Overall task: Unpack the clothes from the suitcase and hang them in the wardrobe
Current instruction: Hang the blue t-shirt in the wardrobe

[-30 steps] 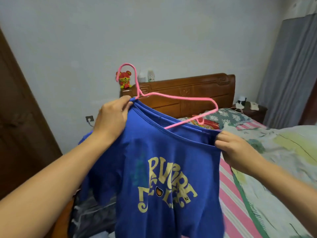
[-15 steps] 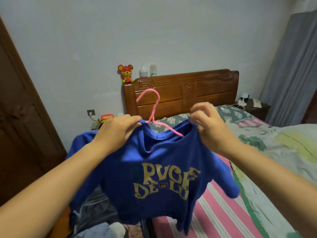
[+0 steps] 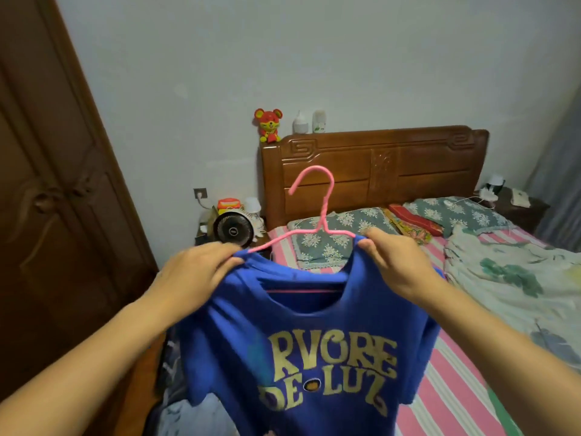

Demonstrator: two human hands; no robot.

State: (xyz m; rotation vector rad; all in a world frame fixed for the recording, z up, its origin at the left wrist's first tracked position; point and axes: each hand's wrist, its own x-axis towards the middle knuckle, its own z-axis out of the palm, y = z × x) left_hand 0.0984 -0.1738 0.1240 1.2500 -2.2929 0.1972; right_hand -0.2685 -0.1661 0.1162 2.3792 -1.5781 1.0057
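A blue T-shirt (image 3: 314, 357) with yellow lettering hangs on a pink hanger (image 3: 320, 212) in front of me, hook upright above the collar. My left hand (image 3: 195, 278) grips the shirt's left shoulder over the hanger arm. My right hand (image 3: 396, 262) pinches the right shoulder at the collar edge. Both hanger arms run inside the shirt and its lower bar shows through the neck opening. The dark wooden wardrobe (image 3: 56, 199) stands shut on the left. Below the shirt, part of the suitcase (image 3: 176, 413) with clothes shows at the bottom edge.
A bed (image 3: 456, 357) with a pink striped sheet, pillows and a rumpled quilt (image 3: 515, 278) fills the right. Its wooden headboard (image 3: 377, 165) carries a red toy and bottles. A small fan (image 3: 232, 229) sits on the nightstand by the wall socket.
The hanger has slid fully into the shirt and now sits upright. My right hand moved from the collar's middle out to the right shoulder, spreading the shirt flat.
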